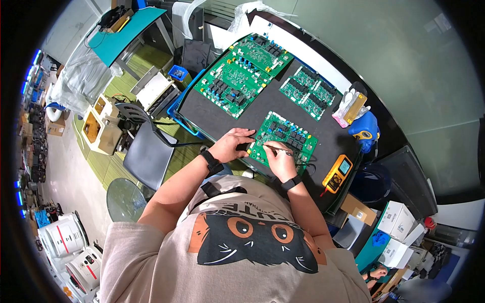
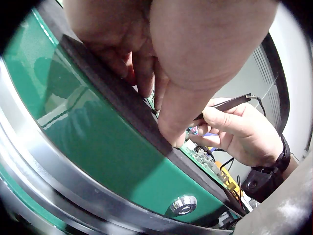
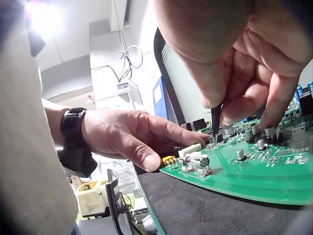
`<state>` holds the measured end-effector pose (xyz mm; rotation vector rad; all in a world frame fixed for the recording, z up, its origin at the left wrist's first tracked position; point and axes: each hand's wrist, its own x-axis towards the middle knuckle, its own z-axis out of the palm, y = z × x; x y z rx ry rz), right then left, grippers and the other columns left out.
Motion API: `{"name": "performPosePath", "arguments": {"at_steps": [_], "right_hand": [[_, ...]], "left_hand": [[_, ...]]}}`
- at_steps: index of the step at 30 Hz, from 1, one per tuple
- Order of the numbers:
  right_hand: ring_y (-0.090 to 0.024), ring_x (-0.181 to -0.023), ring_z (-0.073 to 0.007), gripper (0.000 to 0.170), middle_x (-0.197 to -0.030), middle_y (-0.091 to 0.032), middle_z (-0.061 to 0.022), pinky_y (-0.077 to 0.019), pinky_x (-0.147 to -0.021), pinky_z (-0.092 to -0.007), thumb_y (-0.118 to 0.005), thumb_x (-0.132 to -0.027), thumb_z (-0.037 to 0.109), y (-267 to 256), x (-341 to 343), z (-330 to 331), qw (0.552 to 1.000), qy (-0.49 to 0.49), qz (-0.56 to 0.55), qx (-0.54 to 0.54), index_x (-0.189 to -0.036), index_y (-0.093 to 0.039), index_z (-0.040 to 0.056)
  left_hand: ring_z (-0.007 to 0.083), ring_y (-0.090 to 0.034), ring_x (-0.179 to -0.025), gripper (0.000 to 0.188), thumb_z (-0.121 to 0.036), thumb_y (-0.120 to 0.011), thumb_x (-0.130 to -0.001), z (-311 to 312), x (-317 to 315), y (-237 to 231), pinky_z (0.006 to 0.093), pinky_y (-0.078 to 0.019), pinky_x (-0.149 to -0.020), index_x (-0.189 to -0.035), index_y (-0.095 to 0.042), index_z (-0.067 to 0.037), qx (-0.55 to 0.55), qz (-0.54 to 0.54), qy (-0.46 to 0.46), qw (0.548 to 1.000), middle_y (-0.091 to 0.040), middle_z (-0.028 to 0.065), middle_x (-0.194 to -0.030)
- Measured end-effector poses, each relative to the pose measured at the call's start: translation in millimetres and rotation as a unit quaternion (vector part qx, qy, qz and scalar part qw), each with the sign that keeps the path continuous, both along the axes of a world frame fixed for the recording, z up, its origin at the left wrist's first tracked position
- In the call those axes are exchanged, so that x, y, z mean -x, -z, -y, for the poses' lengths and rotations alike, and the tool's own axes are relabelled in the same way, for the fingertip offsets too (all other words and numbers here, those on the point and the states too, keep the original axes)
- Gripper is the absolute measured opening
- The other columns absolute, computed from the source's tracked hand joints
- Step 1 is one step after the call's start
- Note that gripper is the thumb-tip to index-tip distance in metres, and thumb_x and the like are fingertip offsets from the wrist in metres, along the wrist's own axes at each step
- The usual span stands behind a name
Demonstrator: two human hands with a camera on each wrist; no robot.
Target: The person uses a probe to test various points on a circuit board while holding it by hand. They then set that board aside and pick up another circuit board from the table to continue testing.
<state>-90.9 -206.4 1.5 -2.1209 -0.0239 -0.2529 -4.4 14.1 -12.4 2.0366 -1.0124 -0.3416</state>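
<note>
A green circuit board [image 1: 261, 159] packed with components lies on a dark mat near the table's front edge. My right hand [image 1: 282, 162] pinches a slim black test probe [image 2: 232, 104] with a cable at its rear end. In the right wrist view the tip of the probe points down onto the board [image 3: 264, 188], among small upright components. The left hand [image 1: 230, 145] rests at the board's left corner. Its thumb lies beside a yellow connector [image 3: 168, 160] and its fingers stretch along the edge. Right of the board sits an orange multimeter [image 1: 337, 173].
Larger green boards [image 1: 230, 83] lie at the back left of the mat, and a group of smaller boards [image 1: 308, 91] at the back right. A blue and yellow device [image 1: 364, 130] stands at the right edge. A grey chair [image 1: 149, 156] is left of the table.
</note>
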Motion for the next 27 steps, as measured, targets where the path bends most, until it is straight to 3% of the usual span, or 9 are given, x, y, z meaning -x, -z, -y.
{"name": "performPosePath", "arguments": {"at_steps": [11, 13, 27], "right_hand": [[-0.072, -0.086, -0.0277, 0.011, -0.095, -0.073, -0.0150, -0.0561, -0.077, -0.0342, -0.071, -0.090, 0.007, 2.1, 0.5, -0.3, 1.000, 0.002, 0.020, 0.005, -0.097, -0.072, -0.0007], [-0.069, -0.089, -0.0329, 0.008, -0.094, -0.072, -0.0141, -0.0540, -0.080, -0.0391, -0.068, -0.089, 0.007, 0.2, 1.2, -1.5, 1.000, 0.003, 0.004, -0.016, -0.095, -0.070, 0.0008], [-0.069, -0.088, -0.0329, 0.009, -0.095, -0.072, -0.0155, -0.0548, -0.080, -0.0387, -0.068, -0.089, 0.006, 0.3, 0.2, -7.3, 0.999, 0.042, -0.009, -0.024, -0.096, -0.070, 0.0015]], "left_hand": [[0.0313, -0.049, -0.133, 0.065, -0.009, -0.087, -0.065, 0.3, 0.5, -4.2, 0.0409, -0.0387, -0.113, -0.127, -0.068, -0.008, -0.005, 0.002, 0.000, 1.000, -0.055, 0.0120, -0.146], [0.0313, -0.049, -0.133, 0.065, -0.010, -0.087, -0.065, 0.2, 0.5, -4.8, 0.0410, -0.0385, -0.113, -0.127, -0.068, -0.008, -0.007, 0.000, 0.000, 1.000, -0.055, 0.0120, -0.146], [0.0322, -0.050, -0.133, 0.067, -0.010, -0.086, -0.066, -0.4, -3.0, -5.6, 0.0425, -0.0379, -0.113, -0.129, -0.066, -0.007, -0.013, 0.013, 0.017, 1.000, -0.054, 0.0136, -0.147]]}}
